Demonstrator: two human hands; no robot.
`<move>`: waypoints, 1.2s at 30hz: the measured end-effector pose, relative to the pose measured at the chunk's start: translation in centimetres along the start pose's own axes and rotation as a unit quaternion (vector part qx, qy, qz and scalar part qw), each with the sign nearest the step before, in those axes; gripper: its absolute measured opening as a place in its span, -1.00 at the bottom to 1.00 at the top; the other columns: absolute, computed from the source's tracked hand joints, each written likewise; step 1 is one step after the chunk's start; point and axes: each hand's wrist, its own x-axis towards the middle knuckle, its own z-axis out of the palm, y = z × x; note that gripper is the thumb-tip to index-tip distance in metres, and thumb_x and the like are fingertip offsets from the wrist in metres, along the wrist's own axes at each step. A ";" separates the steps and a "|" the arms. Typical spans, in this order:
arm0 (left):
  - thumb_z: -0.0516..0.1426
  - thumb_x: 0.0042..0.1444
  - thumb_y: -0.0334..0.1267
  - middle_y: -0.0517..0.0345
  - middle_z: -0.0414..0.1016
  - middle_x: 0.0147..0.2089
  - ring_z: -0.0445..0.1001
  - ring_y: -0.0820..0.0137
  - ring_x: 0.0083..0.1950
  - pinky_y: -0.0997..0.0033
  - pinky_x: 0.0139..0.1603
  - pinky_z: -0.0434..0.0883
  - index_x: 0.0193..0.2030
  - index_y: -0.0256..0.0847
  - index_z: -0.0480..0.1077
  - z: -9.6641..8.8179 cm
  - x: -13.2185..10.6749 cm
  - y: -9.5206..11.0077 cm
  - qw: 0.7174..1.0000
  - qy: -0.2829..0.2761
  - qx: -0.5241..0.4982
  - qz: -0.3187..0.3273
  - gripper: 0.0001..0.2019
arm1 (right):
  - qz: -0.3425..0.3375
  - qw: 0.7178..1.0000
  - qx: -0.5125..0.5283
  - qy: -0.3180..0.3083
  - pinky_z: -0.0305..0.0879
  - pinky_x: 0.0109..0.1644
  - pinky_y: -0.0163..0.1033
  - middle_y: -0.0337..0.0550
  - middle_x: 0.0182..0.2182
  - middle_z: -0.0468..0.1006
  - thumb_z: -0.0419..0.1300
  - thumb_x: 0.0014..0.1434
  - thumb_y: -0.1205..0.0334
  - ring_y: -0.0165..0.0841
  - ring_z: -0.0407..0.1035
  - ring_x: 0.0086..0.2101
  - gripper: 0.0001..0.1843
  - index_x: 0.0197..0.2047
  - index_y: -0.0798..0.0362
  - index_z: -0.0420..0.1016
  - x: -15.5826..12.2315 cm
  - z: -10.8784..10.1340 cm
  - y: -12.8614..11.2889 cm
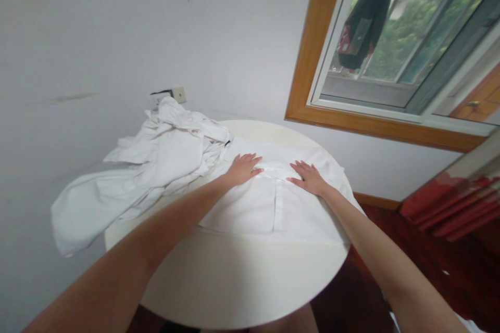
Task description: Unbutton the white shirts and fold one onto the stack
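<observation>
A white garment (273, 203) lies spread flat on a round white table (234, 281). My left hand (244, 167) rests palm down on its upper left part, fingers stretched out and flat. On the upper right part my right hand (308, 177) lies the same way, fingers spread. Both hands press on the cloth near a folded band running between them. Neither hand holds anything.
A crumpled pile of white clothes (156, 161) covers the table's left side and hangs over the edge. A white wall with a socket (177, 94) stands behind. A wood-framed window (390, 62) is at the right, with red fabric (449, 203) below it.
</observation>
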 end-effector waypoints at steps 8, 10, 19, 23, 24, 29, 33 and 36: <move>-0.09 0.28 -0.01 -0.03 0.16 0.34 0.16 0.24 0.33 0.17 0.31 0.11 0.28 -0.11 0.18 -1.2 -1.3 1.0 0.989 -0.016 -0.037 0.141 -0.51 | -0.075 0.996 0.025 0.045 -0.03 0.31 -0.01 -0.05 0.25 0.24 0.01 0.22 -0.16 -0.20 0.10 0.24 -0.39 0.23 -0.03 0.28 -0.4 -1.2 -0.8; -0.07 0.27 0.01 -0.04 0.13 0.36 0.13 0.23 0.34 0.18 0.32 0.10 0.30 -0.12 0.15 -1.2 -1.6 0.3 0.986 -0.036 -0.048 0.154 -0.49 | -0.129 0.990 0.027 0.041 0.05 0.28 -0.09 -0.02 0.23 0.27 0.03 0.22 -0.11 -0.22 0.16 0.20 -0.41 0.22 0.01 0.31 -1.0 -2.0 -1.1; -0.02 0.21 -0.27 -0.02 0.23 0.31 0.19 0.29 0.30 0.20 0.31 0.12 0.26 -0.17 0.21 -2.2 -2.7 -3.2 0.988 0.007 -0.043 0.146 -0.54 | -0.144 0.987 0.009 0.067 0.14 0.25 -0.04 -0.05 0.20 0.32 0.10 0.14 0.21 -0.20 0.21 0.18 -0.41 0.25 0.02 0.27 -3.7 -3.5 3.4; -0.11 0.23 -0.32 -0.01 0.15 0.35 0.15 0.26 0.33 0.09 0.33 0.08 0.28 -0.13 0.19 -1.2 -3.7 -2.8 0.997 0.002 -0.007 0.083 -0.53 | -0.073 0.993 -0.004 0.088 0.17 0.24 -0.06 -0.01 0.17 0.36 0.00 0.19 0.28 -0.22 0.26 0.15 -0.49 0.21 0.08 0.33 -4.2 -2.2 4.5; -0.12 0.24 -0.32 -0.01 0.15 0.35 0.14 0.26 0.34 0.08 0.33 0.07 0.28 -0.12 0.18 -1.0 -4.1 -2.6 0.997 0.000 -0.008 0.081 -0.53 | -0.067 0.994 -0.003 0.088 0.16 0.24 -0.07 -0.01 0.15 0.38 -0.01 0.19 0.29 -0.23 0.27 0.14 -0.50 0.19 0.10 0.35 -4.5 -2.0 4.4; -0.09 0.25 -0.24 0.03 0.22 0.32 0.18 0.27 0.31 0.10 0.32 0.09 0.26 -0.12 0.21 -1.4 -5.7 -2.1 0.993 -0.009 -0.058 0.100 -0.56 | -0.033 0.997 0.023 0.059 0.23 0.17 -0.14 -0.12 0.04 0.50 -0.01 0.18 0.26 -0.25 0.35 0.07 -0.58 0.06 0.03 0.49 -6.1 -3.1 5.0; -0.11 0.27 -0.16 0.00 0.42 0.14 0.31 0.30 0.18 0.26 0.24 0.21 0.14 -0.24 0.34 -2.8 -3.9 -2.6 0.995 0.055 -0.076 0.033 -0.59 | 0.086 0.991 0.026 0.097 0.33 0.01 -0.17 -0.08 -0.12 0.58 -0.04 0.24 0.15 -0.25 0.45 -0.11 -0.60 0.00 0.03 0.51 -4.1 -4.8 7.2; -0.13 0.26 -0.29 -0.19 0.45 0.01 0.35 0.19 0.11 0.18 0.17 0.25 0.05 -0.39 0.38 -3.7 -1.0 -3.6 0.990 0.107 0.022 -0.091 -0.62 | 0.230 0.962 -0.025 0.143 0.32 0.01 -0.15 0.06 -0.13 0.55 0.00 0.20 0.21 -0.22 0.44 -0.11 -0.58 0.05 0.13 0.47 -0.9 -5.3 8.1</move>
